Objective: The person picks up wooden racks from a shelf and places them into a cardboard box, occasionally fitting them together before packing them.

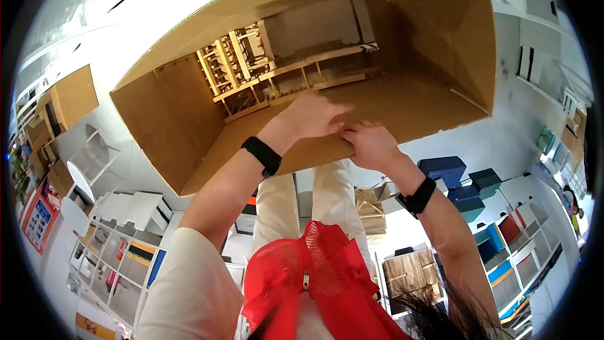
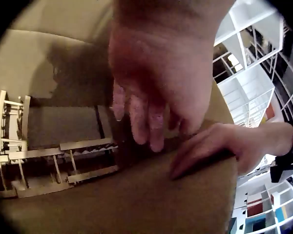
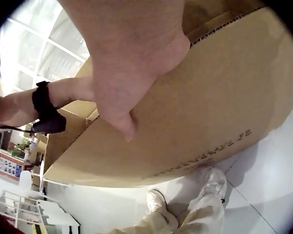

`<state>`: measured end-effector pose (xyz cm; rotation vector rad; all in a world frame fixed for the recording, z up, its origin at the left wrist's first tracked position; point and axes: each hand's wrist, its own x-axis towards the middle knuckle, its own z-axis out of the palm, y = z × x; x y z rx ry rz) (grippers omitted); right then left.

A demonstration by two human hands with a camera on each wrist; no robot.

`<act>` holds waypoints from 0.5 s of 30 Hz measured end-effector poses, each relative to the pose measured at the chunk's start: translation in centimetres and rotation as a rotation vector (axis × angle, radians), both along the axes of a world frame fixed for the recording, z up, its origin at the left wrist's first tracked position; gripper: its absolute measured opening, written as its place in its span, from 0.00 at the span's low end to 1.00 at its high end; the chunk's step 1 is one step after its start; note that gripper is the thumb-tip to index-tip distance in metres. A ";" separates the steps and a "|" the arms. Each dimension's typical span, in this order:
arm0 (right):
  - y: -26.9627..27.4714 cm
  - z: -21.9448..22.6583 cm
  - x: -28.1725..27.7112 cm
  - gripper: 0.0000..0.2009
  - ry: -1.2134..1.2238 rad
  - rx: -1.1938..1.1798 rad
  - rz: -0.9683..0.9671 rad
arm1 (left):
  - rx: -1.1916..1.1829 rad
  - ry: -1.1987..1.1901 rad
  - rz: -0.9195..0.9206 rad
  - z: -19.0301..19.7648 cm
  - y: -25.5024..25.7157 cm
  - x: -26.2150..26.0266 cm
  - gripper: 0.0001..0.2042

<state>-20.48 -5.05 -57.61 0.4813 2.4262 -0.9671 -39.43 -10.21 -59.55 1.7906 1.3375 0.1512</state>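
Note:
A large open cardboard box (image 1: 415,97) stands in front of me. Inside it at the far side lie light wooden slatted pieces (image 1: 238,66) like ladders or small frames, beside a flat brownish-grey panel (image 1: 314,28). My right hand (image 1: 374,147) grips the near wall's rim, its thumb on the outer face (image 3: 210,92) and its fingers inside. Next to it, my left hand (image 1: 310,116) reaches over the near rim into the box. Its fingers (image 2: 139,119) hang loosely apart with nothing between them, short of the wooden pieces.
My legs (image 1: 336,195) are right behind the near wall, on a pale tiled floor (image 3: 254,195). White shelving units (image 1: 119,264) stand behind me at left and right. Dark blue boxes (image 1: 443,170) sit at the right, and wood-patterned stacks (image 1: 370,211) lie behind me.

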 end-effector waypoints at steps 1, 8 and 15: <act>-0.2 0.0 0.1 0.12 0.000 0.003 -0.005 | -0.089 -0.016 0.097 0.8 0.1 0.3 0.23; 0.4 1.3 0.8 0.27 -0.195 -0.207 0.186 | 0.027 0.064 0.268 14.5 0.3 -3.2 0.31; 3.8 6.1 9.2 0.22 0.262 -0.083 -0.749 | 0.083 0.482 0.390 29.1 -10.9 -9.8 0.30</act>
